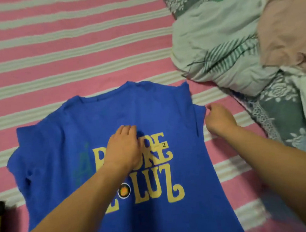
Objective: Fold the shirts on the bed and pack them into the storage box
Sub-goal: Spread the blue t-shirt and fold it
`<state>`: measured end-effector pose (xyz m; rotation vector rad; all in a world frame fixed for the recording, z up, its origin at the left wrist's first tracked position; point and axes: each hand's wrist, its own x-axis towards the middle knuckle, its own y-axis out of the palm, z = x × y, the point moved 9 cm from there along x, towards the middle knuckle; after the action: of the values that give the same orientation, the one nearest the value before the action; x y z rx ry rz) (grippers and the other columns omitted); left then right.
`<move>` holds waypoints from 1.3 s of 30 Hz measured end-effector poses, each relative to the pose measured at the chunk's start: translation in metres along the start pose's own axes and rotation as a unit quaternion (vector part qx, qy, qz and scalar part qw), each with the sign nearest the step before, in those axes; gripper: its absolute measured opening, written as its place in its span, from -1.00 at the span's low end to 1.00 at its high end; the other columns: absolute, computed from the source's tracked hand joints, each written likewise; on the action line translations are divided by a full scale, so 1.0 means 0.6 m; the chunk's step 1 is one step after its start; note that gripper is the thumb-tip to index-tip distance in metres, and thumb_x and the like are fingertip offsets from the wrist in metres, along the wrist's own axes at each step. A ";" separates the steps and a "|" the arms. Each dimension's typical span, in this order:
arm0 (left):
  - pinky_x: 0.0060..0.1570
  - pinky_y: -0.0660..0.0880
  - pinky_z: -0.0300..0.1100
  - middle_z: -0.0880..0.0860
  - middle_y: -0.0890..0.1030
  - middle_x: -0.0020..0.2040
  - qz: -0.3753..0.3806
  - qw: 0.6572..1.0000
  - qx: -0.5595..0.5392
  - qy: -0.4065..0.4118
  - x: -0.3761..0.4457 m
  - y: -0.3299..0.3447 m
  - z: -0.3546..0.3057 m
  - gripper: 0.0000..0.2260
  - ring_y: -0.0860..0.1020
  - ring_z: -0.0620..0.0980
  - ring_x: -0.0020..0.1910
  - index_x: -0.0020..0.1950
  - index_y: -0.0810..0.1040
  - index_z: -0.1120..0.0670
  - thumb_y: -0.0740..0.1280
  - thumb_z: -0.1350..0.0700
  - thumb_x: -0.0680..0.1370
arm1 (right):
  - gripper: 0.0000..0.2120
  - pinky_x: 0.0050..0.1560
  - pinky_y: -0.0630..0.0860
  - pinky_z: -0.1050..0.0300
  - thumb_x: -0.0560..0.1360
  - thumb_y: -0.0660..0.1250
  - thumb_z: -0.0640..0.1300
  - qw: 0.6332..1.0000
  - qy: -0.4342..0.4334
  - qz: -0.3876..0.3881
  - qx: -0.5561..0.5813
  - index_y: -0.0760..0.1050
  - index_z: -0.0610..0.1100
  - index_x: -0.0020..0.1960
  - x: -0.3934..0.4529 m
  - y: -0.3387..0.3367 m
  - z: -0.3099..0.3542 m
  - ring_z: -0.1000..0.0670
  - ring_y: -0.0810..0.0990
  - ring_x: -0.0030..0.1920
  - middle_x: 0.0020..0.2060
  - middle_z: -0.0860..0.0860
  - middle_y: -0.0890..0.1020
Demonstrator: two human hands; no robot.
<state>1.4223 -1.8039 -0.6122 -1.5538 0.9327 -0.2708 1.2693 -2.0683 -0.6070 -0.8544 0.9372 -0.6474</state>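
Fold step, early. I had one blue shirt (138,108) spread print-up at the bed's (48,51) near edge. My left hand (122,148) pressed flat on its chest, fingers straight. My right hand (219,119) pinched the right sleeve edge. Next, likely: pull that sleeve inward. One heap of unfolded clothes (244,41) lay toward the far right corner. No storage box seen.

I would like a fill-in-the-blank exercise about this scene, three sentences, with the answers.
1. The shirt under the hands is ____.
2. The left hand lies flat on the yellow ____.
3. The right hand is at the shirt's ____ edge.

Missing words: blue; letters; right
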 end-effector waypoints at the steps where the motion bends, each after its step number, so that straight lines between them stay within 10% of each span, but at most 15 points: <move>1: 0.48 0.22 0.02 0.10 0.29 0.57 -0.024 0.999 0.032 0.023 0.046 0.013 -0.012 -0.50 0.20 0.14 0.57 0.58 0.23 0.10 0.07 -0.12 0.70 | -0.70 0.12 0.45 -0.07 0.54 0.29 -0.15 1.000 -0.008 -0.017 -0.022 0.47 -0.17 0.25 0.030 0.017 0.006 -0.28 0.51 0.21 0.24 -0.23 0.54; 6: 0.60 -0.13 0.12 0.02 -0.05 0.68 -0.066 0.995 0.047 0.054 0.205 0.078 -0.051 -0.41 -0.16 0.13 0.65 0.67 -0.05 -0.07 -0.10 -0.24 0.67 | -0.76 -0.11 0.35 -0.04 0.61 0.27 0.00 0.998 -0.034 -0.038 -0.047 0.36 -0.16 0.10 0.089 0.078 0.005 -0.28 0.51 0.03 0.08 -0.22 0.56; 10: 0.57 -0.27 0.17 -0.05 -0.13 0.68 -0.083 0.996 0.007 0.035 0.228 0.094 -0.042 -0.38 -0.24 0.07 0.64 0.65 -0.11 -0.24 -0.16 -0.37 0.61 | -0.68 -0.10 0.36 -0.07 0.66 0.12 -0.02 0.982 0.120 -0.139 -0.042 0.41 -0.27 0.18 0.041 -0.006 -0.147 -0.34 0.57 0.08 0.07 -0.34 0.58; 15: 0.51 -0.11 0.34 0.07 0.00 0.64 -0.024 0.998 0.054 0.007 0.250 0.081 -0.063 -0.38 -0.08 0.25 0.59 0.60 -0.14 -0.34 -0.10 -0.39 0.55 | -0.78 -0.03 0.38 -0.08 0.51 0.29 -0.19 0.986 0.123 -0.108 -0.041 0.44 -0.33 0.05 0.019 -0.009 -0.193 -0.33 0.54 0.07 0.05 -0.35 0.54; 18: 0.44 0.04 0.40 0.13 0.12 0.55 0.001 0.995 0.097 -0.002 0.279 0.056 -0.082 -0.37 0.12 0.31 0.47 0.60 -0.11 -0.34 -0.08 -0.41 0.54 | -0.45 0.26 0.40 -0.14 0.53 0.34 0.04 0.985 0.124 -0.123 0.000 0.42 -0.33 0.35 0.065 -0.022 -0.155 -0.34 0.46 0.27 0.24 -0.35 0.48; 21: 0.46 -0.08 0.44 0.13 -0.01 0.63 0.020 0.992 0.125 -0.005 0.282 0.065 -0.080 -0.37 0.01 0.34 0.54 0.59 -0.24 -0.34 -0.18 -0.45 0.55 | -0.35 0.15 0.47 -0.08 0.54 0.28 0.26 0.977 0.177 -0.085 0.087 0.50 -0.32 0.28 0.099 -0.007 -0.140 -0.29 0.55 0.20 0.19 -0.30 0.57; 29: 0.47 -0.32 0.39 0.11 -0.19 0.66 0.045 0.996 0.077 -0.031 0.275 0.089 -0.072 -0.37 -0.24 0.29 0.60 0.58 -0.33 -0.32 -0.23 -0.44 0.56 | -0.65 -0.03 0.62 -0.08 0.45 0.51 0.00 0.788 0.261 0.243 0.502 0.64 -0.19 0.14 0.075 0.066 -0.085 -0.19 0.71 -0.01 0.00 -0.18 0.73; 36: 0.47 -0.33 0.40 0.10 -0.21 0.66 0.058 0.995 0.075 -0.033 0.281 0.091 -0.070 -0.36 -0.26 0.28 0.60 0.58 -0.34 -0.33 -0.23 -0.45 0.55 | -0.73 -0.15 0.56 0.11 0.51 0.32 -0.46 0.795 0.101 -0.150 0.580 0.46 -0.09 -0.04 0.094 -0.035 -0.143 0.10 0.66 -0.26 -0.16 -0.03 0.65; 39: 0.46 -0.31 0.41 0.11 -0.23 0.66 0.075 0.992 0.090 -0.047 0.279 0.094 -0.071 -0.37 -0.26 0.29 0.60 0.58 -0.36 -0.31 -0.23 -0.44 0.56 | -0.67 0.03 0.55 0.28 0.52 0.31 -0.47 0.823 0.088 -0.205 0.523 0.43 -0.15 0.18 0.087 -0.051 -0.168 0.11 0.65 0.00 0.03 -0.02 0.61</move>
<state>1.4804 -1.9459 -0.7099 -1.3141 0.9204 -0.1685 1.2002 -2.1592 -0.6352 0.0254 0.4075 -1.4510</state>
